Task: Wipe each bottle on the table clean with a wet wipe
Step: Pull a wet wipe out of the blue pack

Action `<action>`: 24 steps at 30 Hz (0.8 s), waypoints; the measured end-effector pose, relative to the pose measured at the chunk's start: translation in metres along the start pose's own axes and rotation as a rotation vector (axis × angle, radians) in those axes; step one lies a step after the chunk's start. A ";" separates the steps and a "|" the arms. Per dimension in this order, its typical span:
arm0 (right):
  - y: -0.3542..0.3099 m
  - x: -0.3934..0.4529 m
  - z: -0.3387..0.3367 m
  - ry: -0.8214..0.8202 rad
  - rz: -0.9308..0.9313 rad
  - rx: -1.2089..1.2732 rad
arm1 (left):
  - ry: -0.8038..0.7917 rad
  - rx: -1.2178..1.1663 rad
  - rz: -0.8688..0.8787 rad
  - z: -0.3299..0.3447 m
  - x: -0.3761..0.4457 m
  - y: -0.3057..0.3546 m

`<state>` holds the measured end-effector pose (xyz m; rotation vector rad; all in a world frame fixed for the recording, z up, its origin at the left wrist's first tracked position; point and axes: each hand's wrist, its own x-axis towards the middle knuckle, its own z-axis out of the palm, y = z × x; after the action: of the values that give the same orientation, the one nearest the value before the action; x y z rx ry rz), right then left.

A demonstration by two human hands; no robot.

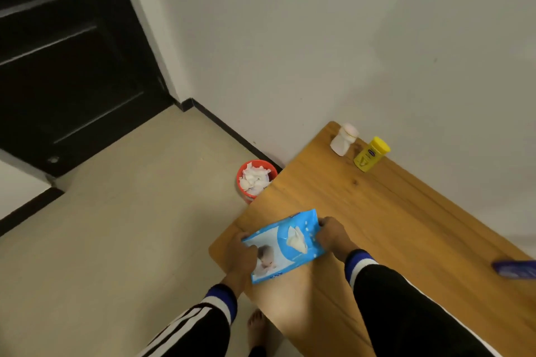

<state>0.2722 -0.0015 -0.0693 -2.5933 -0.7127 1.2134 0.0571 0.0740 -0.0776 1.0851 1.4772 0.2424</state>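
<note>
A blue wet-wipe pack (285, 246) lies near the left front corner of the wooden table (377, 211), with a white wipe sticking out of its opening. My left hand (240, 258) grips the pack's near left end, thumb on top. At the pack's far right edge, my right hand (332, 233) pinches it. A white bottle (344, 139) and a yellow bottle (371, 153) stand at the table's far corner by the wall. A purple bottle (514, 269) lies at the right edge of the view, partly cut off.
A red bin (255, 180) full of used white wipes stands on the floor beside the table's left edge, against the wall. A black door is at the far left. A bare foot (256, 327) shows below the table's front corner.
</note>
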 end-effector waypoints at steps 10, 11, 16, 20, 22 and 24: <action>0.189 -0.103 -0.015 0.161 0.380 0.247 | -0.410 0.489 0.306 0.130 -0.046 -0.001; 0.204 -0.115 -0.012 0.182 0.414 0.295 | -0.435 0.531 0.337 0.141 -0.054 -0.004; 0.259 -0.156 0.010 0.265 0.514 0.467 | -0.589 0.664 0.409 0.179 -0.087 -0.024; 0.295 -0.170 0.028 0.370 0.538 0.630 | -0.687 0.740 0.447 0.201 -0.102 -0.035; 0.304 -0.172 0.034 0.380 0.525 0.703 | -0.705 0.762 0.470 0.209 -0.106 -0.037; 0.307 -0.173 0.038 0.391 0.506 0.764 | -0.701 0.798 0.442 0.214 -0.109 -0.040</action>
<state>0.2533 -0.3546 -0.0898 -2.2505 0.4372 0.7941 0.2061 -0.1181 -0.0864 1.8917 0.6646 -0.4381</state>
